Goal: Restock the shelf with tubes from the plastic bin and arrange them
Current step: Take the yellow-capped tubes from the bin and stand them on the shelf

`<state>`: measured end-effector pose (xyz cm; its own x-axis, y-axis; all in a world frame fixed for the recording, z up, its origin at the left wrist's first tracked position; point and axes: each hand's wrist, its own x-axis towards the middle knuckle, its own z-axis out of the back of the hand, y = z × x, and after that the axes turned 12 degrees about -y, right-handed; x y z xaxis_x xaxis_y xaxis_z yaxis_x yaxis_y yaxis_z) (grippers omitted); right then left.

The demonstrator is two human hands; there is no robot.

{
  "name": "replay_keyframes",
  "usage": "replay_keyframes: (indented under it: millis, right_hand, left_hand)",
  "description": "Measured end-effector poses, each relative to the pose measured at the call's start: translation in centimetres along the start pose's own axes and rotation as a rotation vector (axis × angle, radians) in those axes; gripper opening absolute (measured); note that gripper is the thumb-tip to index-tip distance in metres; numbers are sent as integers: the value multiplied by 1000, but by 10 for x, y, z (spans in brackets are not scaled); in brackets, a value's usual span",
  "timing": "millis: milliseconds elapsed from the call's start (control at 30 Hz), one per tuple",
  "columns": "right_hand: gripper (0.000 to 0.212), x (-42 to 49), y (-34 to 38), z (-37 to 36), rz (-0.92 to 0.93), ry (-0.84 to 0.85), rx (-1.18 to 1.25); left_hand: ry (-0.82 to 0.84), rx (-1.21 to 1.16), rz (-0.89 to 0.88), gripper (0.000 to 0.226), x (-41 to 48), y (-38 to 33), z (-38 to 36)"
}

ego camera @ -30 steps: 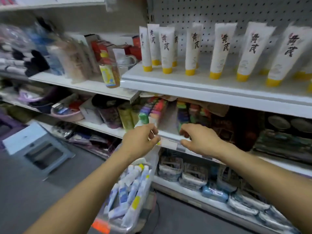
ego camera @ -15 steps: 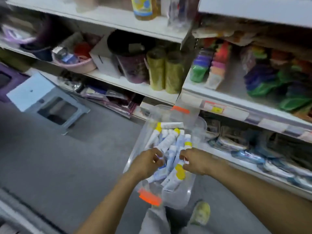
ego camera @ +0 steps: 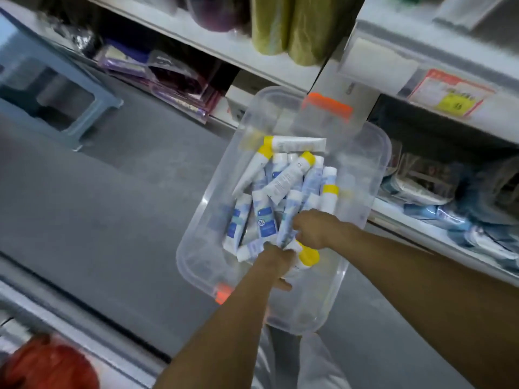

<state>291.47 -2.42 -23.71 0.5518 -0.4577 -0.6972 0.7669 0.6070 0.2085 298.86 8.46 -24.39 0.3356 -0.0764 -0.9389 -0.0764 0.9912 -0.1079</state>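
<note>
A clear plastic bin with orange latches sits low in front of the shelving. It holds several white tubes with yellow caps and blue labels, piled loosely. Both of my hands reach into the pile at the bin's near end. My right hand grips a white and blue tube that points away from me. My left hand lies palm down on the tubes beside a yellow-capped tube, thumb spread toward me. Its fingers are hidden among the tubes, so its hold is unclear.
White shelves run along the right with a yellow price tag on the edge and wrapped goods lower down. Olive rolls stand above the bin. A grey stool stands on the floor at left, a red item at bottom left.
My view dropped from the upper shelf with standing tubes down to the bin. Both hands left the shelf edge and went into the pile of tubes.
</note>
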Motion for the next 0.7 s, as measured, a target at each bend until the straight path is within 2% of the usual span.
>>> replay_keyframes:
  millis: [33,100,133,200,267,333,433,500,567,600,700]
  right_hand:
    - [38,3,2,-5,-2,17,-16]
    - [38,6,6,-11,5,37,-66]
    - [36,7,7,-13,11,38,-87]
    - [36,8,11,-12,20,36,-91]
    - [38,6,14,-12,34,39,-93]
    - [40,2,18,-13,57,48,-135]
    - [42,-5,21,-14,90,78,-229]
    - [44,-11,24,-9,88,134,-211]
    - [48,-18,26,-1,62,208,-134]
    - [48,-23,26,5,33,237,-65]
    - [44,-39,20,24,-95,241,250]
  left_hand:
    - [-12,-54,54,76,5,3,-5]
    - [17,-219,162,88,10,6,-15]
    - [60,-309,197,87,10,6,-19]
    - [102,-468,227,71,15,6,-29]
    - [-1,-620,276,59,16,6,-36]
    - [-49,-630,273,56,18,11,-40]
    - [-13,-572,234,49,16,17,-37]
    - [5,-550,220,35,12,21,-31]
    - [76,-552,232,7,-1,21,-20]
    - [107,-545,230,4,-7,21,-13]
    - [161,-577,165,14,-32,22,13]
